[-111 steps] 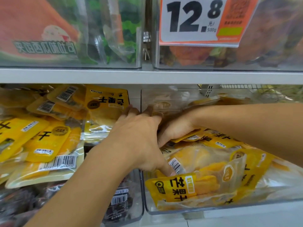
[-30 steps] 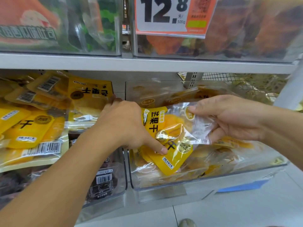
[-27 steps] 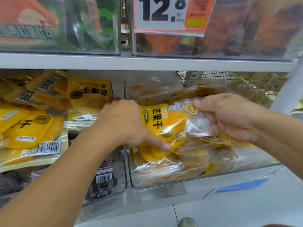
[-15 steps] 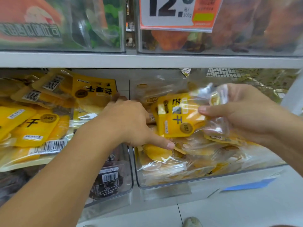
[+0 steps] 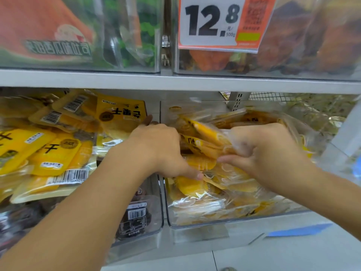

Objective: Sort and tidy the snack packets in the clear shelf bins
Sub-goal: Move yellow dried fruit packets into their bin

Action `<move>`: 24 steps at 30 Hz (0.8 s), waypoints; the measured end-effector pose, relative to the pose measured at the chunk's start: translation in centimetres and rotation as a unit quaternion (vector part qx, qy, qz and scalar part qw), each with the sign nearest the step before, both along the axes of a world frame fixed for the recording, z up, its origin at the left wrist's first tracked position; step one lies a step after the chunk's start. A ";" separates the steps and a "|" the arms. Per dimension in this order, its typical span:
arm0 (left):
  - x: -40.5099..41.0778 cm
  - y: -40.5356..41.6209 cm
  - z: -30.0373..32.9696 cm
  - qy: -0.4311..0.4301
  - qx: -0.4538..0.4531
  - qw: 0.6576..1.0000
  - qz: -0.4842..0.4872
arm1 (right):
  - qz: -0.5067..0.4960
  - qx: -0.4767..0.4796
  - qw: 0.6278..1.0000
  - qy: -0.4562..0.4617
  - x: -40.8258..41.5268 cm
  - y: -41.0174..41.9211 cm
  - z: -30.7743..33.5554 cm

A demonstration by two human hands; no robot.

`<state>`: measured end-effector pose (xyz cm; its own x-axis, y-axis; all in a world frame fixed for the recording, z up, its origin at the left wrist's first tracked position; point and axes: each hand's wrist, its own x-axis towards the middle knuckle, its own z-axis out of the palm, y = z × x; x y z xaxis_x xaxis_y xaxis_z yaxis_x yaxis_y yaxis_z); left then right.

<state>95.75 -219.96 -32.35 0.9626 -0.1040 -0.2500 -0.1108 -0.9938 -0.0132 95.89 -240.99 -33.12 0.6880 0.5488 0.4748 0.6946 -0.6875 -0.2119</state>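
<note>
Over the right-hand bin (image 5: 224, 222), my right hand (image 5: 273, 153) has lowered its pinched mango packet (image 5: 211, 137) toward the pile — left hand (image 5: 162, 147) still curled on packets; placement near.

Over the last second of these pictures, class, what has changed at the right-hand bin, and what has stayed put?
The right hand, which held a yellow mango packet up above the right bin, has brought it down and left onto the pile, still gripping it. The left hand stays in the bin, thumb pressed on the packets. The left bin's packets and the price tag are unchanged.
</note>
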 end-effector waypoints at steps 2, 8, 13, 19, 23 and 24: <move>-0.1 0.2 -0.1 -0.009 -0.055 0.998 0.022 | 0.008 -0.073 0.996 0.043 1.1 0.2 1.0; -0.3 -0.1 -0.2 -0.077 -0.171 0.978 0.094 | 0.051 -0.297 0.953 0.031 2.8 0.5 3.3; -0.4 -0.3 -0.5 -0.106 -0.140 0.980 0.090 | 0.029 -0.399 0.915 -0.054 3.4 2.6 3.1; -0.7 -0.4 -0.8 -0.107 -0.132 0.983 0.066 | 0.009 -0.372 0.928 -0.007 4.5 4.9 1.0; -0.8 -0.3 -0.9 -0.111 -0.130 0.983 0.061 | -0.015 -0.248 0.959 0.137 6.0 5.1 0.3; -0.8 -0.2 -0.9 -0.115 -0.134 0.982 0.063 | -0.022 -0.221 0.964 0.147 6.4 5.4 0.2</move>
